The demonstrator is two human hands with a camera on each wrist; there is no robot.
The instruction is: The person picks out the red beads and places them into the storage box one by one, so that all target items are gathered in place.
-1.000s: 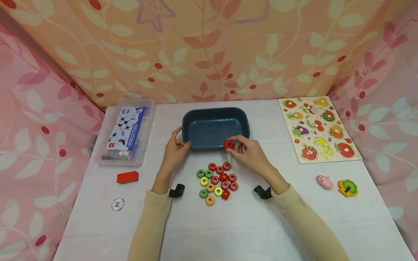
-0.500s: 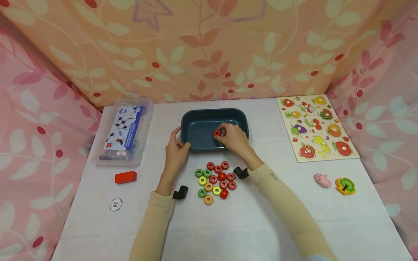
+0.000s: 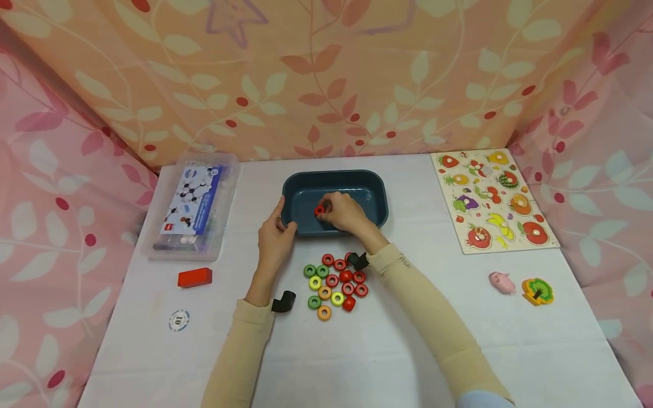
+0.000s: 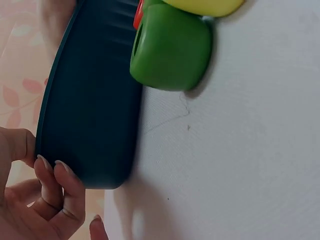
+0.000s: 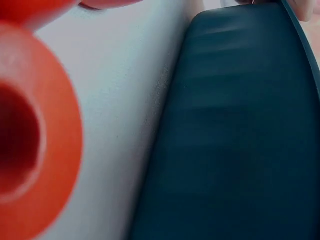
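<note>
A dark blue rectangular tray (image 3: 367, 228) stands at the back middle of the white table. My left hand (image 3: 274, 238) grips its near left corner; in the left wrist view, the curled fingers (image 4: 70, 195) of that hand meet the tray's side. Over the inside of the tray, my right hand (image 3: 346, 214) pinches a red ring-shaped bead (image 3: 319, 210) between thumb and fingertips. In front of the tray lie several loose beads: green (image 3: 309, 271), yellow (image 3: 315, 283), orange (image 3: 324, 293) and red (image 3: 348, 288). In the right wrist view, a red bead (image 5: 60, 135) looms close, beside the tray's outer wall.
A clear plastic case (image 3: 224, 226) with a molecule-printed label lies at left, near a red block (image 3: 195, 277) and a poker chip (image 3: 179, 321). At right are a fruit puzzle board (image 3: 474, 199), a pink pig (image 3: 502, 282) and a tree-shaped piece (image 3: 538, 291). Patterned curtains (image 3: 336, 85) enclose the table.
My right hand has carried the red bead from the tray's front rim leftward and inward, over the middle of the tray. The left hand stays at the tray's corner.
</note>
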